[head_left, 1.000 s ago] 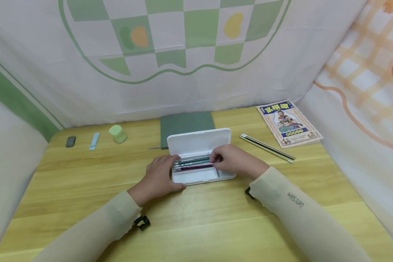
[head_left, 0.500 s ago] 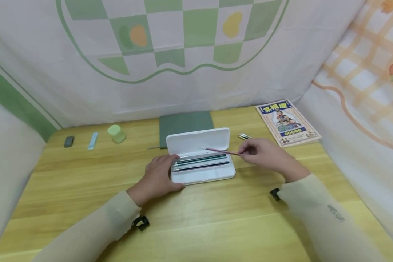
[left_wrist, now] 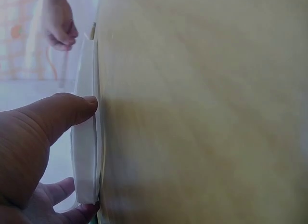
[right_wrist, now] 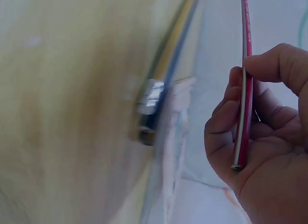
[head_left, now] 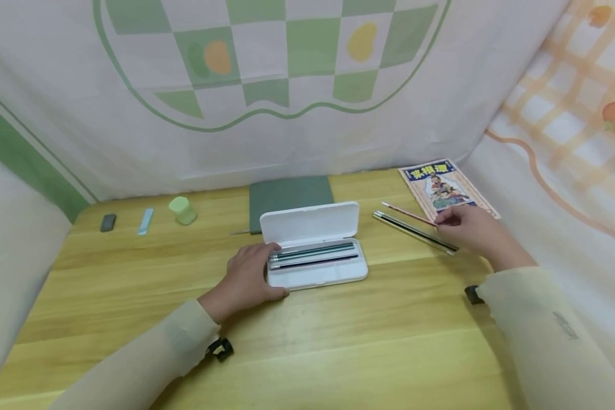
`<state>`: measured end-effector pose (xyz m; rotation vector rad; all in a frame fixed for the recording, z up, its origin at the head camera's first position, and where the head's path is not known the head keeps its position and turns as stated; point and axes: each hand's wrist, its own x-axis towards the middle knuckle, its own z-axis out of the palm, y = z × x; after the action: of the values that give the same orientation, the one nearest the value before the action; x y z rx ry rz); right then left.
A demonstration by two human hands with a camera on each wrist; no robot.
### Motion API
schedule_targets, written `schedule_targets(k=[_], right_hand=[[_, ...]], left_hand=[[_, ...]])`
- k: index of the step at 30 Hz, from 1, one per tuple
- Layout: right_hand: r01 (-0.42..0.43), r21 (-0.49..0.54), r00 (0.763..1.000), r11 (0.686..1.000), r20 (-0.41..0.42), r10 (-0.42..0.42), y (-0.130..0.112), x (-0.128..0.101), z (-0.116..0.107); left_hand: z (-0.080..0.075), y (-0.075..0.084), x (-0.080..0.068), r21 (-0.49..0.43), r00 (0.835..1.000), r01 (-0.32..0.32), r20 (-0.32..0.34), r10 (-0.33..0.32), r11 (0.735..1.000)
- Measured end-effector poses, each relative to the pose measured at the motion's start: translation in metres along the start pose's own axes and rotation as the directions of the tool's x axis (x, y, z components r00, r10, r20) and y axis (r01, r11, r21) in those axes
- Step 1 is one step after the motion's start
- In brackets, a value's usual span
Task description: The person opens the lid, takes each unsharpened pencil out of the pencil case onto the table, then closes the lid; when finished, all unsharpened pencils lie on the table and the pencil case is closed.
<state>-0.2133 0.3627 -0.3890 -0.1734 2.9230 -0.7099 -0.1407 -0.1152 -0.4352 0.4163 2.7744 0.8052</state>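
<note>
Left hand (head_left: 246, 277): thumb and fingers gripping the left end of a white pencil case (head_left: 301, 278). Right hand (head_left: 468, 232): pinching a red, silver-striped pencil (head_left: 409, 213) between thumb and fingers, at the booklet's near edge in the head view.

Pencil case: lid (head_left: 310, 224) raised; in its long rear section, green pencils (head_left: 314, 250) and a dark pencil (head_left: 315, 262), lying lengthwise, metal-tipped ends leftward.

Loose pencils (head_left: 415, 232): side by side on the table (head_left: 307, 353), right of the case.

Small pale-green container (head_left: 183, 210): upright, left; contents not discernible.

Booklet (head_left: 443, 187): illustrated cover, right rear.
</note>
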Motion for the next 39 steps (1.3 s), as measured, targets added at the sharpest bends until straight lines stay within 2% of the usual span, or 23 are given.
schedule_targets(k=[4,15,22,25,29,32,36,39], right_hand=[[-0.017,-0.045,0.998,0.999,0.059,0.019,0.008,0.01,0.008],[-0.018,-0.054,0.992,0.998,0.12,0.024,0.004,0.021,0.014],[-0.049,-0.073,0.991,0.996,0.124,0.058,0.001,0.022,0.016],[-0.034,-0.065,0.994,0.997,0.104,0.041,-0.003,0.019,0.017],[0.005,0.003,0.997,1.0,0.079,-0.005,-0.022,0.011,0.019],[0.022,0.101,0.996,0.995,0.083,-0.03,-0.046,0.006,0.024],[0.066,0.206,0.99,0.976,0.109,-0.09,-0.082,0.002,0.043],[0.128,0.235,0.979,0.963,0.126,-0.161,-0.105,0.001,0.062]], left_hand=[[0.002,-0.001,0.001,0.005,1.0,0.002,0.001,-0.002,1.0],[0.002,-0.003,0.001,0.005,1.0,0.004,0.001,-0.004,1.0],[0.001,-0.001,0.0,-0.007,1.0,0.004,-0.002,-0.004,1.0],[0.002,-0.002,0.0,-0.001,1.0,0.002,-0.002,-0.002,1.0],[0.002,-0.003,-0.001,0.002,1.0,0.005,0.001,-0.005,1.0],[0.001,-0.004,-0.001,0.001,1.0,0.01,-0.001,-0.01,1.0],[0.001,-0.005,0.0,0.004,1.0,0.019,0.0,-0.019,1.0],[0.0,-0.004,0.001,0.0,1.0,0.021,0.001,-0.021,1.0]])
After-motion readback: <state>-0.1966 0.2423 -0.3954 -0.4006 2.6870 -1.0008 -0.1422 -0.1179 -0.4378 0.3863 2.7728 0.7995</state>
